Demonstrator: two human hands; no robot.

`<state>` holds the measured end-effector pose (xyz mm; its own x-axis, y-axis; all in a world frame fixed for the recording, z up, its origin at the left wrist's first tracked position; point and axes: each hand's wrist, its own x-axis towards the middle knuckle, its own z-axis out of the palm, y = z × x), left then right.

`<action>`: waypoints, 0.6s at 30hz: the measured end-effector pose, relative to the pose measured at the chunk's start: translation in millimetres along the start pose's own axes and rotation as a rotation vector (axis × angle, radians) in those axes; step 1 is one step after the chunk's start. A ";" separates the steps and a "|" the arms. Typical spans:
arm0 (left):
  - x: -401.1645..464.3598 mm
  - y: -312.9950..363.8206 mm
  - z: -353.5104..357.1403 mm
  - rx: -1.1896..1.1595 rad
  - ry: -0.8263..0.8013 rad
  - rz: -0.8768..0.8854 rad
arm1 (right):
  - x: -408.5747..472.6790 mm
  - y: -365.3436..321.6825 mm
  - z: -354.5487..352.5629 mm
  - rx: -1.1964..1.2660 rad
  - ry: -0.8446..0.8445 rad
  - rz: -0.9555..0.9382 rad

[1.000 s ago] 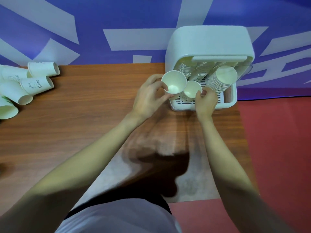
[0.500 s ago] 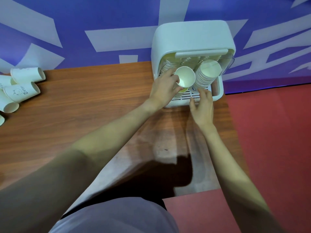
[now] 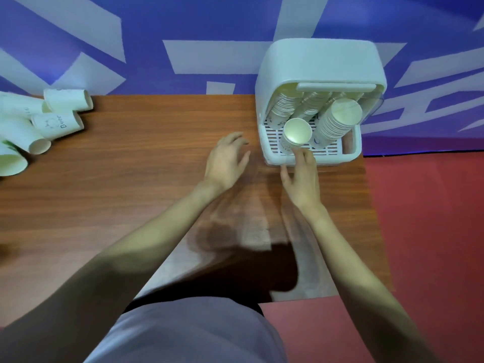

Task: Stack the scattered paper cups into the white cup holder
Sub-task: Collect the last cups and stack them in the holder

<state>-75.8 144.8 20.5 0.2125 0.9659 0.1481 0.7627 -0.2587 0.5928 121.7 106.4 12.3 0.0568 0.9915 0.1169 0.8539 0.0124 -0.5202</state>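
The short stack of paper cups [image 3: 297, 132] sits in the white cup holder [image 3: 318, 62], mouth tilted up toward the camera, resting on the slotted tray between a leaning column of cups on its left and a taller stack [image 3: 337, 119] on its right. The right hand [image 3: 302, 179] reaches in with fingers straight, fingertips at the holder's near lip just under that short stack, gripping nothing. The left hand [image 3: 227, 159] hovers over the desk [image 3: 157, 166] just left of the holder, fingers loose and spread, empty too.

Far out at the left edge lie the scattered cups [image 3: 56, 123], tipped on their sides, well apart from the holder. That's likely the next target: a long reach left. To do it well, the person should take a cup by its wall rather than its thin rim, turn its mouth to match the stack, and seat it squarely; a right fingertip on the stack would stop it rocking.
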 end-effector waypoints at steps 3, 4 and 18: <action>-38.0 -37.3 -28.5 0.042 0.069 -0.097 | -11.9 -34.7 22.8 0.000 -0.128 -0.050; -49.4 -50.7 -39.2 0.057 0.081 -0.121 | -16.2 -48.1 32.3 -0.009 -0.181 -0.072; -158.3 -232.4 -200.2 0.106 0.231 -0.553 | -33.3 -249.0 150.6 -0.100 -0.623 -0.382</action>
<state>-409.0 54.7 17.8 -0.3613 0.9323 0.0154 0.7815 0.2937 0.5505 -170.7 89.8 10.5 -0.5329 0.8105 -0.2431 0.8002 0.3892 -0.4563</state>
